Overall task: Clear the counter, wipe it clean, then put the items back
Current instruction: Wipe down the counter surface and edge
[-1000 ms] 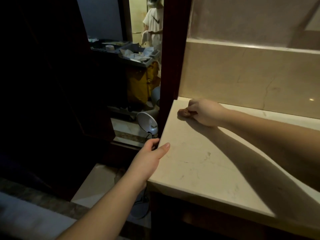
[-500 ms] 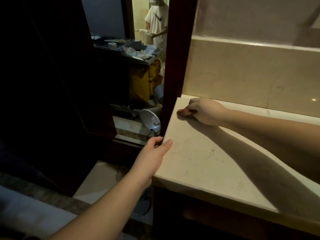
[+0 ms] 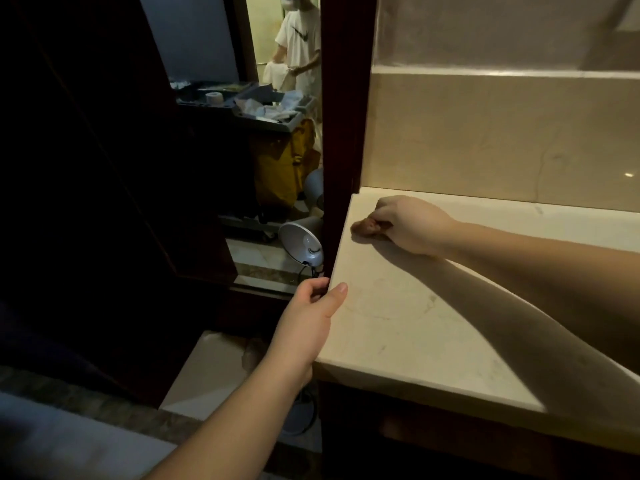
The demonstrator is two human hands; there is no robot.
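A cream marble counter (image 3: 415,334) fills the right half of the head view, bare apart from my hands. My right hand (image 3: 408,225) is near the counter's far left corner, fingers curled round a small brown cloth (image 3: 365,227) pressed to the stone. My left hand (image 3: 311,317) grips the counter's left edge, thumb lying on top and fingers curled over the side.
A dark wooden post (image 3: 341,133) rises at the counter's far left corner. On the floor left of the counter stands a white desk lamp (image 3: 301,245) with its cord. Beyond the doorway are a housekeeping cart (image 3: 270,133) with a yellow bag and a person (image 3: 298,39) in white.
My right hand with the cloth has shifted slightly along the far left corner. The left hand keeps its grip on the edge.
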